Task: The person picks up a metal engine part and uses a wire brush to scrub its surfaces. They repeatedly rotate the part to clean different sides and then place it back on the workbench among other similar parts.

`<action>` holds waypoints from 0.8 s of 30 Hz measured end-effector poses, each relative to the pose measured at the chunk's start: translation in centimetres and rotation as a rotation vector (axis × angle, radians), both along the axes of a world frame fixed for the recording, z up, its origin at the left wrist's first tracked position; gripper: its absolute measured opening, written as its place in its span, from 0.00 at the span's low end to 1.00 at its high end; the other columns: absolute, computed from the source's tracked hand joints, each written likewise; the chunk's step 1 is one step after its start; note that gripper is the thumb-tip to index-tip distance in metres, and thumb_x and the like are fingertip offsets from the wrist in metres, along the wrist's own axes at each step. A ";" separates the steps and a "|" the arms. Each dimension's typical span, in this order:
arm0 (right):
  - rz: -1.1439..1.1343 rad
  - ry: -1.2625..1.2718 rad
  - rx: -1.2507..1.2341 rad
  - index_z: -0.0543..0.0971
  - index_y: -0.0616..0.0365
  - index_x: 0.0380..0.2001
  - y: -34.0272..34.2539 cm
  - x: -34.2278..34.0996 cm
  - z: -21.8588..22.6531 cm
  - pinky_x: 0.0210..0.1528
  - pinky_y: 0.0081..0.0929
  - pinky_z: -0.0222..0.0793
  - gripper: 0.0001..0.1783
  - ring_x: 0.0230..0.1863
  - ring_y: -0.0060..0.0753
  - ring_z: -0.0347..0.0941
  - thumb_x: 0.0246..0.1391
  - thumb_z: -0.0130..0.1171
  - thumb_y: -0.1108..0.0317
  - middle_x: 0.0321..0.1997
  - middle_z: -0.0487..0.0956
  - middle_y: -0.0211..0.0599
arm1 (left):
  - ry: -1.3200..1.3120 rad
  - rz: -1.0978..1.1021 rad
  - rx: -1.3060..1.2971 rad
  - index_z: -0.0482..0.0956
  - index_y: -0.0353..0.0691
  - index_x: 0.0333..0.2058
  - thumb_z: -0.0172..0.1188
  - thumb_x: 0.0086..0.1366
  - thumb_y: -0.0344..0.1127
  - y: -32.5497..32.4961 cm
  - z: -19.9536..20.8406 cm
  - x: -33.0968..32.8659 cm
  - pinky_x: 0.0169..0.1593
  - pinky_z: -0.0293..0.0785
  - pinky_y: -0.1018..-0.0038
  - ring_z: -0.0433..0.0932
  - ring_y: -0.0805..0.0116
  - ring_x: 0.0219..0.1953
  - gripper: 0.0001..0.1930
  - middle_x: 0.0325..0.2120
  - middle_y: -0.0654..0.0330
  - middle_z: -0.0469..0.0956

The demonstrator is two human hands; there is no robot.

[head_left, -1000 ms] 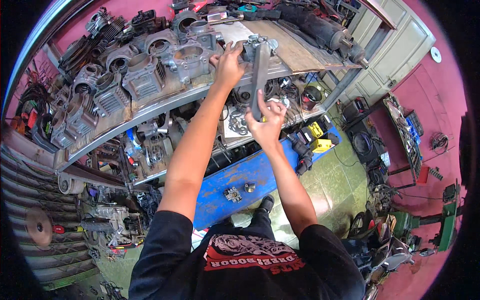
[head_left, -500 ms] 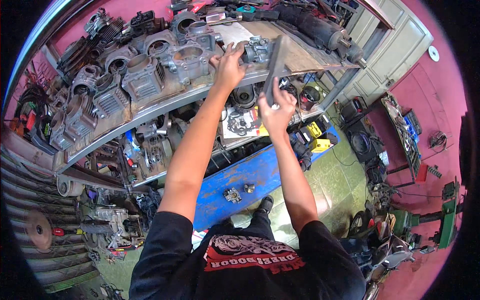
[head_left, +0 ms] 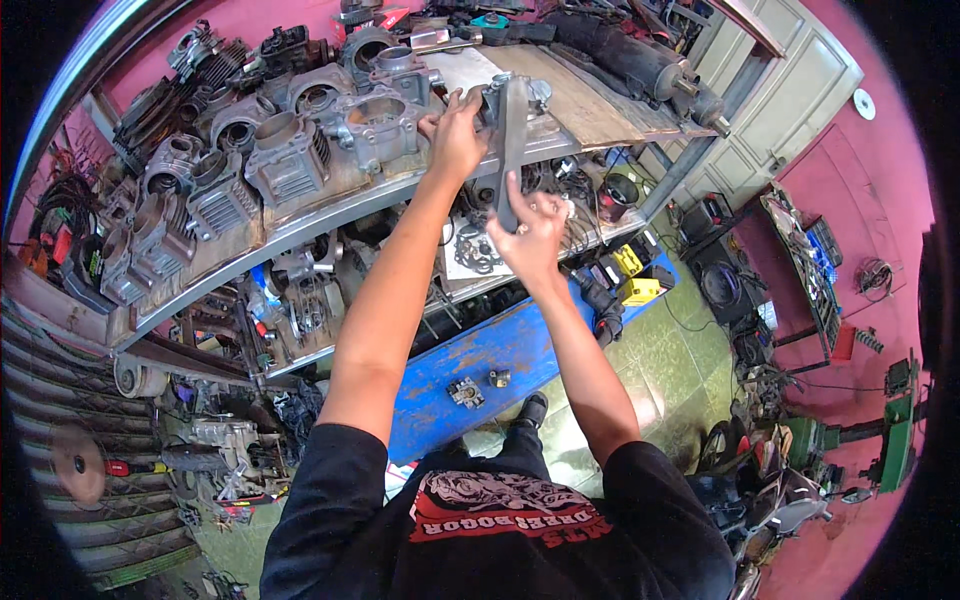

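A silvery metal engine part, which looks like a carburetor (head_left: 539, 96), lies at the front of the wooden bench top. My left hand (head_left: 458, 138) grips its left side, with the fingers curled against it and their tips partly hidden. In my right hand (head_left: 533, 238) is a long, flat grey file (head_left: 512, 145), its index finger stretched along the lower end. The file is slightly blurred and points away from me. Its upper part crosses in front of the carburetor; whether the two touch, I cannot tell.
Several metal engine cylinders (head_left: 287, 160) line the bench left of my left hand. A dark exhaust muffler (head_left: 640, 65) lies at the back right. Below, a shelf holds loose parts, and a blue bench (head_left: 430, 385) bears two small metal parts. A motorcycle (head_left: 780, 500) stands at lower right.
My right hand has drawn the file toward me and to the left, across the carburetor. My left hand has stayed nearly in place.
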State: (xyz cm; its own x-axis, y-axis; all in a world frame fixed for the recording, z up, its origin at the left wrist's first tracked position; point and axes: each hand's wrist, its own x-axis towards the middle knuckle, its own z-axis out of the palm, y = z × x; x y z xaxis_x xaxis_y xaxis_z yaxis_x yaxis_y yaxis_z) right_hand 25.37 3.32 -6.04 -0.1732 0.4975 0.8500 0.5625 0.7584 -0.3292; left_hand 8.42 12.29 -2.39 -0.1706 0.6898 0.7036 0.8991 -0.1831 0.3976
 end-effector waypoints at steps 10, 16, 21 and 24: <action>-0.076 -0.007 0.060 0.82 0.54 0.56 2.8 6.1 1.9 0.55 0.40 0.61 0.34 0.33 0.39 0.72 0.39 0.71 0.61 0.25 0.76 0.37 | -0.009 -0.089 0.067 0.67 0.47 0.63 0.74 0.52 0.41 -0.2 -0.2 0.1 0.55 0.53 0.48 0.64 0.53 0.69 0.40 0.61 0.56 0.74; -0.241 -0.353 -0.214 0.82 0.48 0.57 11.1 9.5 6.2 0.58 0.44 0.62 0.32 0.40 0.50 0.80 0.47 0.65 0.51 0.31 0.83 0.52 | -0.023 -0.064 0.004 0.71 0.39 0.63 0.75 0.52 0.43 -1.0 0.7 0.8 0.58 0.53 0.53 0.66 0.54 0.68 0.40 0.60 0.45 0.74; -0.218 -0.512 -0.299 0.82 0.41 0.57 17.1 9.9 7.8 0.61 0.63 0.58 0.30 0.49 0.53 0.80 0.50 0.64 0.46 0.44 0.83 0.55 | 0.007 -0.053 0.021 0.71 0.43 0.63 0.75 0.53 0.43 -0.7 0.3 0.4 0.58 0.53 0.52 0.66 0.54 0.68 0.39 0.61 0.48 0.73; -0.174 -0.543 -0.369 0.80 0.43 0.58 19.6 10.4 8.2 0.65 0.73 0.52 0.31 0.56 0.57 0.77 0.52 0.63 0.45 0.51 0.82 0.54 | -0.001 -0.055 0.012 0.71 0.48 0.63 0.74 0.54 0.42 -0.5 0.2 0.3 0.56 0.53 0.48 0.65 0.55 0.69 0.37 0.62 0.55 0.74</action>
